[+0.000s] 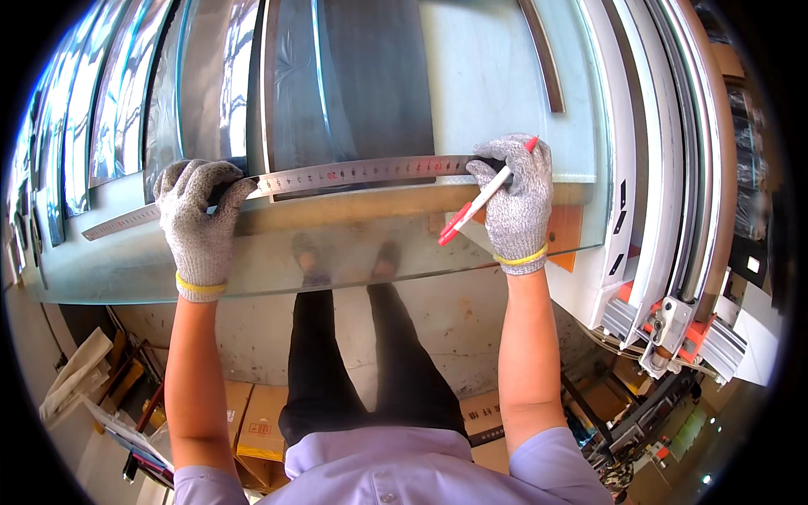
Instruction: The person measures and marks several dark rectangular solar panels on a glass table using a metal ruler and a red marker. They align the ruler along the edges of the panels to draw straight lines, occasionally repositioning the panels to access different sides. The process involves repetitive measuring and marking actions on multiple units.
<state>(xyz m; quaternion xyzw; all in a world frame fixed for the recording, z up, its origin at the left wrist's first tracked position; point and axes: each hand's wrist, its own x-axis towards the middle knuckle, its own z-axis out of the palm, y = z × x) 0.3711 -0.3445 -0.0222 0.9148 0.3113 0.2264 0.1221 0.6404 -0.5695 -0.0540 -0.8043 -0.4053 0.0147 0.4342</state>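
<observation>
A long metal ruler (362, 172) runs left to right over the near ends of dark film-covered panels (370, 84) on a glass tabletop (505, 50). My left hand (198, 210), in a grey knit glove with a yellow cuff edge, is closed on the ruler left of its middle; the ruler's end sticks out beyond it. At the ruler's right end my right hand (518, 198), gloved alike, pinches it between thumb and fingers. A white marker with red ends (477, 204) is also tucked in the right hand, slanting across the palm.
Several shiny film-covered strips (118, 93) lie at the left. A narrow brown strip (543, 55) lies on the glass at the far right. A white metal frame with rails (665, 168) borders the right side. Cardboard boxes (261, 421) stand below the table.
</observation>
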